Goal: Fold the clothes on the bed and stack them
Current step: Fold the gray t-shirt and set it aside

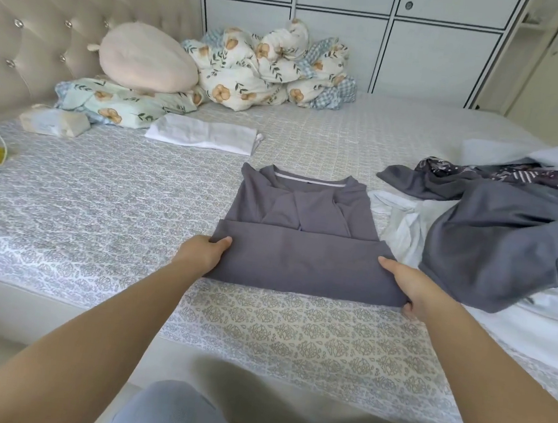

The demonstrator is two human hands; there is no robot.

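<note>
— Gripping evenly? If one hand lifts ahead, the fold could skew and the tucked sleeves slip out.

— Both pinch the grey shirt [296, 244]: left hand [205, 255] at one end of the folded-up hem, right hand [409, 287] at the other. The unfolded pile [495, 234] lies beyond the right hand; a folded white garment [206, 133] sits further ahead.

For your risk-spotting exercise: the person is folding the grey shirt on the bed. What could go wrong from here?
1. The grey shirt is held only at its side edges by the left hand and right hand; the middle may sag and crease.
2. The unfolded pile lies close on the right and could snag.
3. The tucked sleeves might slip loose.
</note>
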